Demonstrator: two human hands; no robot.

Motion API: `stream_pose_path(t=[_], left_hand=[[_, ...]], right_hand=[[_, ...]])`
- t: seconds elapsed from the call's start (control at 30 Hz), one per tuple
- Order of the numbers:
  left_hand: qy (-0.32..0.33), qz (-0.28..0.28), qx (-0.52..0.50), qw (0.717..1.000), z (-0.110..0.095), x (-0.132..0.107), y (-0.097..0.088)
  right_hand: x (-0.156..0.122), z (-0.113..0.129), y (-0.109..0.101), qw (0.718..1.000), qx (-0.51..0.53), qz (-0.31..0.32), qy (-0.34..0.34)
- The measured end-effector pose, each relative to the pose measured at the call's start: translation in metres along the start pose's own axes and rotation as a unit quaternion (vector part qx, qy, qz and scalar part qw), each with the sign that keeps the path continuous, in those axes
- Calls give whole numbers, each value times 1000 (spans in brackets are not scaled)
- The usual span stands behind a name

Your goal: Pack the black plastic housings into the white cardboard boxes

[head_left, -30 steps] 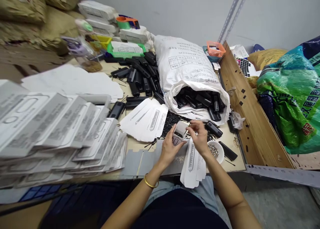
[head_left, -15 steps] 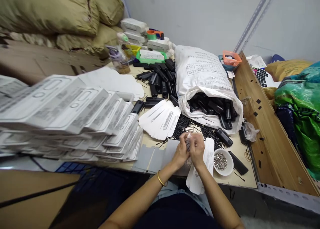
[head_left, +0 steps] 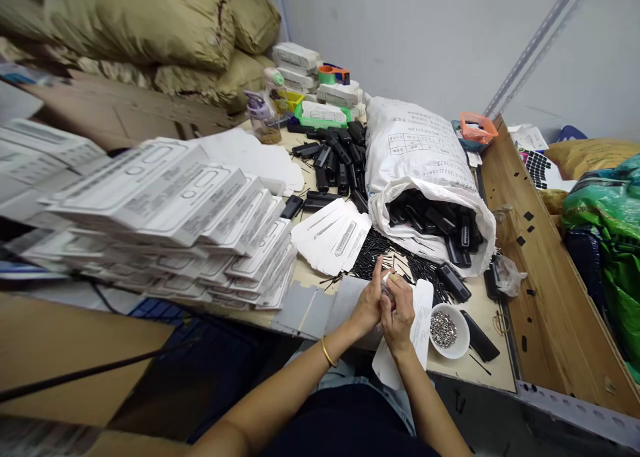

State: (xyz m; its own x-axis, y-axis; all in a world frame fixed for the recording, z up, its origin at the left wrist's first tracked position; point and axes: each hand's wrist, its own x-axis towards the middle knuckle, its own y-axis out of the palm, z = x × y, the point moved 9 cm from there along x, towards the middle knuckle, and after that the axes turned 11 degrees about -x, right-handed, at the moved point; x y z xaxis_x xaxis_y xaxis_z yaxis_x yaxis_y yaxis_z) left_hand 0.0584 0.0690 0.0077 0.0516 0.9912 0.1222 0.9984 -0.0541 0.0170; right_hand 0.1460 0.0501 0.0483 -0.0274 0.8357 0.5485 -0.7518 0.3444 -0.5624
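My left hand (head_left: 369, 305) and my right hand (head_left: 399, 312) meet over the front of the table. Between them is a small pale grey thing (head_left: 385, 284), mostly covered by fingers, so its kind cannot be made out. The fingers of my right hand curl round it; my left index finger points upward. Beneath the hands lie a grey sheet (head_left: 345, 304) and white printed card (head_left: 423, 314). Just right of these is a white bowl (head_left: 463, 337) of small shiny metal pieces (head_left: 443, 329). Many thin black rods (head_left: 375, 250) are heaped beyond my hands.
A white woven sack (head_left: 420, 137) spills black cases (head_left: 453, 282). Stacked white printed boxes (head_left: 170, 190) crowd the left side. Fanned white cards (head_left: 330, 237) lie ahead. A wooden board (head_left: 545, 264) edges the right. Another black case (head_left: 480, 337) lies beside the bowl.
The view has swung slightly left, so the scene sits farther right. My left index finger is now raised, and my right fingers have folded over the small thing.
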Motion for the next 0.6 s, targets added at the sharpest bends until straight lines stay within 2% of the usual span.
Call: stream_pose_path(t=[0.1,0.2,0.27,0.3,0.37,0.47,0.53,0.6], left_hand=[[11,-12,31,999,10,-11,-7],[-2,-10,104,995,18,-22,-15],[-16,-40,168,985,9,-24,-31],[-16,-66,199,978,-3,-22,-42],[-1,-122,252,960,-43,-13,-71],[37,-221,316,922,-127,4,-126],[68,-312,372,871,-188,8,-166],[51,-379,445,809,-232,6,-200]], right_hand=[[-2,0,0,1000,1,23,-4],[2,-17,1,995,37,63,71],[1,-31,1,985,70,83,136],[-1,-38,0,979,83,89,162],[-4,-47,-1,971,95,94,199],[-6,-52,-4,968,85,92,217],[-5,-52,-6,969,80,90,217],[-3,-51,-6,969,84,89,213]])
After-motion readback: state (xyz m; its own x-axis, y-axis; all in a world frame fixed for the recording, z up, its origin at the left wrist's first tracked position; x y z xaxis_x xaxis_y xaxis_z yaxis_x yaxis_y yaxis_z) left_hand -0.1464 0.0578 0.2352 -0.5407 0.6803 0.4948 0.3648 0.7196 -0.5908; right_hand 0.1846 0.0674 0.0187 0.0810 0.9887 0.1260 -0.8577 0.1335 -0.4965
